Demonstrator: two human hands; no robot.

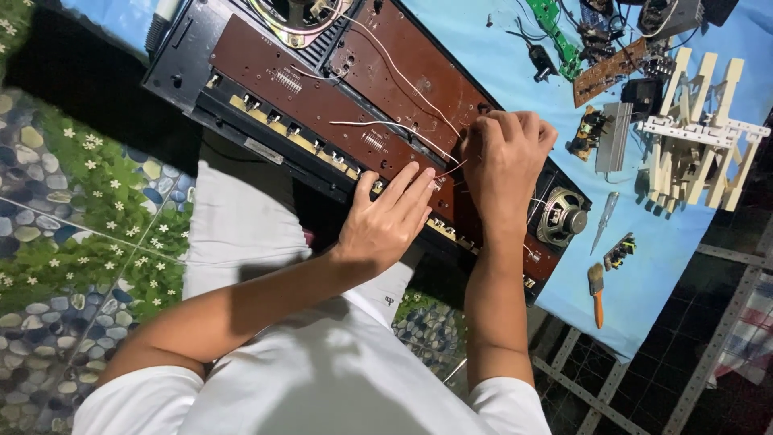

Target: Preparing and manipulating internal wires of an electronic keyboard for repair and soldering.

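White-sleeved arms reach the opened radio chassis (338,105) at the desk's near edge. Left hand (385,221) lies flat on its brown board; right hand (506,157) pinches a thin white wire (403,129), which could snap if tugged.

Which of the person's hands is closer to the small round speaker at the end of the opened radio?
The right hand. It rests on the brown circuit board just beside the speaker. The left hand lies farther along the radio's front edge, away from it.
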